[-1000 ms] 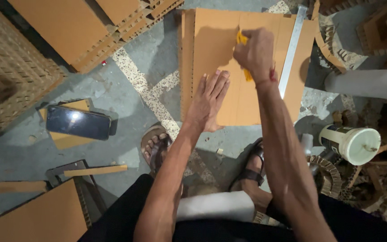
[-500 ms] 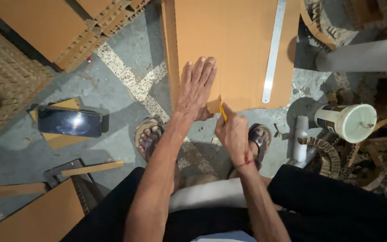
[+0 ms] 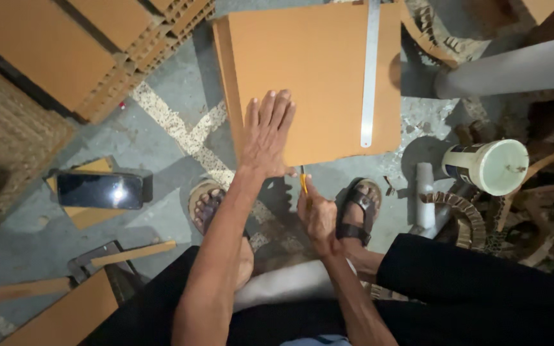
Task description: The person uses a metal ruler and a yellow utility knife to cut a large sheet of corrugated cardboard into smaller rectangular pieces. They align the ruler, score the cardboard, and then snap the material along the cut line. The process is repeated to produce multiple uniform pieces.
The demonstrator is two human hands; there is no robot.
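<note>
My left hand [image 3: 267, 138] lies flat, fingers spread, on the cardboard [image 3: 315, 70] on the floor while my right hand [image 3: 315, 214] grips a yellow knife [image 3: 303, 182] at its near edge; I judge the sheet light, stiff, best pinned flat.

We see the cardboard sheet [image 3: 315, 77] lying on the floor [image 3: 161, 147] ahead of our feet, with the metal ruler [image 3: 370, 70] on its right part. Our left hand [image 3: 267, 138] rests flat on the sheet's near edge; our right hand [image 3: 317, 214] sits just behind that edge. A phone [image 3: 99, 190] lies far left, a tub [image 3: 487, 166] to the right.
</note>
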